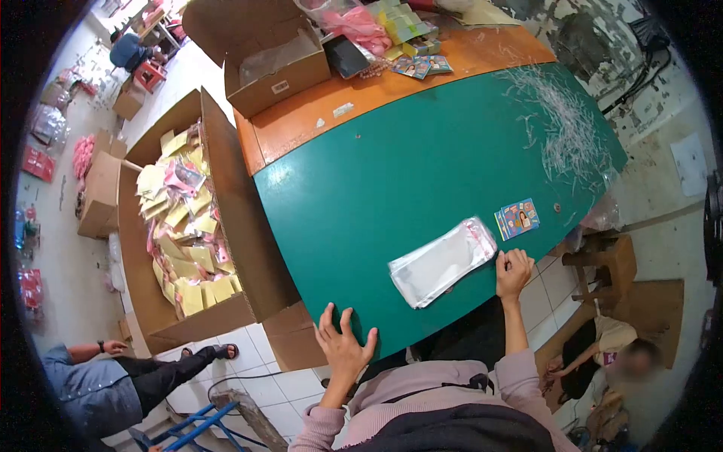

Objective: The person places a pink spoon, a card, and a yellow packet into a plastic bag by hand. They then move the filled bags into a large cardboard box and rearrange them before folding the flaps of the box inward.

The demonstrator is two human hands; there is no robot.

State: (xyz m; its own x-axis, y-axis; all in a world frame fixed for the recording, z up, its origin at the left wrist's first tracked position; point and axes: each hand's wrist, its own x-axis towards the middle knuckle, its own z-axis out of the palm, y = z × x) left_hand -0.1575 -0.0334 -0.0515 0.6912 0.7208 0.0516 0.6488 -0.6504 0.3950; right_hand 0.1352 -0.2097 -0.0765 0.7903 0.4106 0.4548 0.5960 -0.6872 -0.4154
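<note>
My left hand (pixel 345 346) rests at the near left edge of the green tabletop (pixel 361 203), fingers spread and nothing in them. My right hand (pixel 514 275) is at the near right edge with its fingers curled closed; whether anything is inside is hidden. Just left of it lies a stack of clear plastic bags (pixel 444 264), slightly fanned, with pink print at one end. Beyond the right hand sits a small pile of colourful printed cards (pixel 517 219), apart from the bags.
An open carton (pixel 260 248) full of packed items with yellow cards stands left of the table. Shredded clear plastic strips (pixel 565 120) lie at the far right. Another cardboard box (pixel 279 71) sits at the back. People are left (pixel 98 392) and right (pixel 602 350).
</note>
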